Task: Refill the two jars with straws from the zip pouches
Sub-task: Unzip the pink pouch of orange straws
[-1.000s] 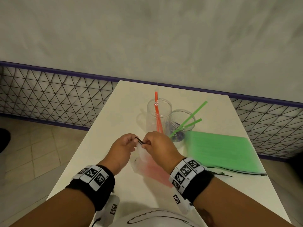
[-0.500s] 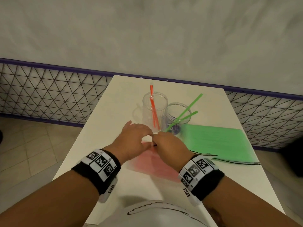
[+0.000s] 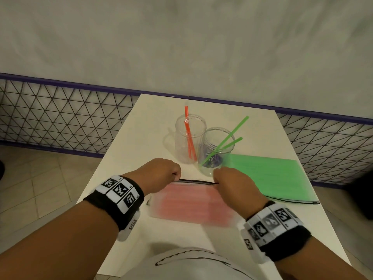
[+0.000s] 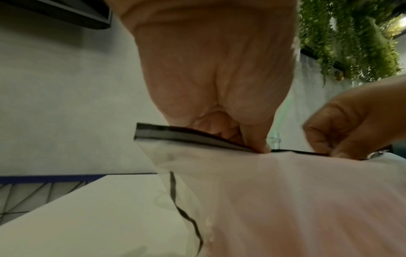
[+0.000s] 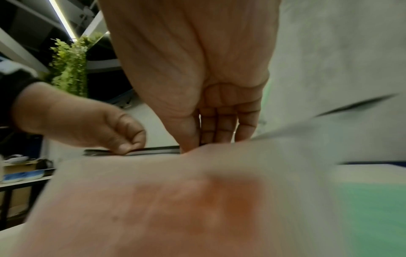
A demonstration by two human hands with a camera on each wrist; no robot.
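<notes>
Both hands pinch the black zip strip (image 3: 196, 181) of the red-straw pouch (image 3: 193, 205), left hand (image 3: 161, 174) anchoring one end while right hand (image 3: 232, 183) seems placed to draw it open for the jars (image 3: 190, 136).

pink pouch (image 3: 193, 203), green pouch (image 3: 268, 174), black zip (image 3: 196, 181)

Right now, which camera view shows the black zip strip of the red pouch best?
The left wrist view: the black zip strip is close and sharp, pinched by the left hand. The head view shows it as a thin line; the right wrist view shows it small and blurred.
</notes>
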